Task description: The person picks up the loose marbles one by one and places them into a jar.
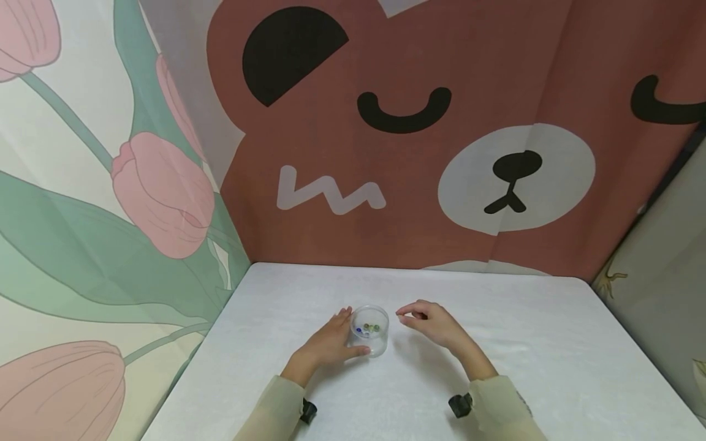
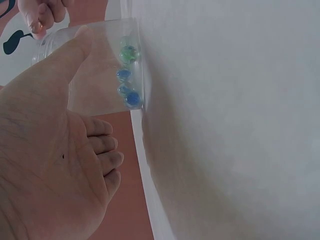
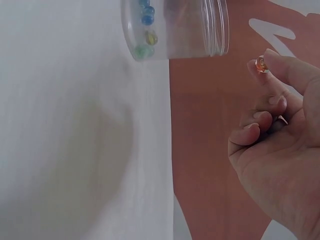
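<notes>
A clear plastic jar (image 1: pixel 379 346) stands upright on the white table, with several blue and green glass marbles (image 2: pixel 132 99) at its bottom. My left hand (image 1: pixel 328 340) holds the jar from the left, thumb across the near wall and fingers round the far side. To the right of the jar and slightly apart from it, my right hand (image 1: pixel 434 323) pinches an orange marble (image 3: pixel 261 64) between thumb and index finger. The other right fingers curl toward the palm; whether they hold anything, I cannot tell.
The white table (image 1: pixel 551 355) runs back to a curtain (image 1: pixel 408 202) with a brown bear print. A tulip-print curtain (image 1: pixel 66 257) hangs along the left side. Dark wrist cameras sit at both sleeves, one of them the right wrist camera (image 1: pixel 460 405).
</notes>
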Action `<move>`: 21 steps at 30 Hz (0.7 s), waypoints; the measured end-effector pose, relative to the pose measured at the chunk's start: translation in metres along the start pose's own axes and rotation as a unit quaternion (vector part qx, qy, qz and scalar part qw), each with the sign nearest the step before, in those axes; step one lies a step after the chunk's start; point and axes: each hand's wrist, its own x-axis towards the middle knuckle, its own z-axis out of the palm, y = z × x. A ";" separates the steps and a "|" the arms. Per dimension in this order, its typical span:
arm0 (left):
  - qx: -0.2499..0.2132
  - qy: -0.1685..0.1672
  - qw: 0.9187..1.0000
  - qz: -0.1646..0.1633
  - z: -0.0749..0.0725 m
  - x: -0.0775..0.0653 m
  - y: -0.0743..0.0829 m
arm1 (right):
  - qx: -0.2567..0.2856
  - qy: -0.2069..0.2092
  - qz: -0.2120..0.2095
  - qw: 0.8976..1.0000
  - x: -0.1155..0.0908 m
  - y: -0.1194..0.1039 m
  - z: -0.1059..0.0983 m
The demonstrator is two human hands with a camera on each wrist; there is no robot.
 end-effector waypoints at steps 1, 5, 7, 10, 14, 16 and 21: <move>-0.001 0.001 1.000 0.000 0.000 0.000 0.000 | 0.000 0.002 -0.001 1.000 0.001 0.000 0.001; -0.005 0.002 1.000 -0.002 0.000 0.000 0.001 | 0.005 0.004 -0.003 1.000 0.003 -0.003 0.006; -0.007 0.001 1.000 -0.003 -0.001 0.000 0.002 | 0.008 0.005 -0.007 1.000 0.004 -0.004 0.007; -0.009 0.000 1.000 -0.006 -0.003 -0.002 0.004 | 0.013 0.005 -0.013 1.000 0.004 -0.006 0.010; -0.009 0.004 1.000 0.000 -0.003 -0.003 0.004 | 0.025 0.005 -0.011 1.000 0.005 -0.009 0.015; -0.010 0.005 1.000 0.003 -0.003 -0.003 0.004 | 0.030 0.006 -0.011 0.999 0.006 -0.010 0.018; -0.012 0.011 1.000 0.013 -0.002 -0.002 0.003 | 0.043 0.010 -0.020 0.999 0.009 -0.012 0.027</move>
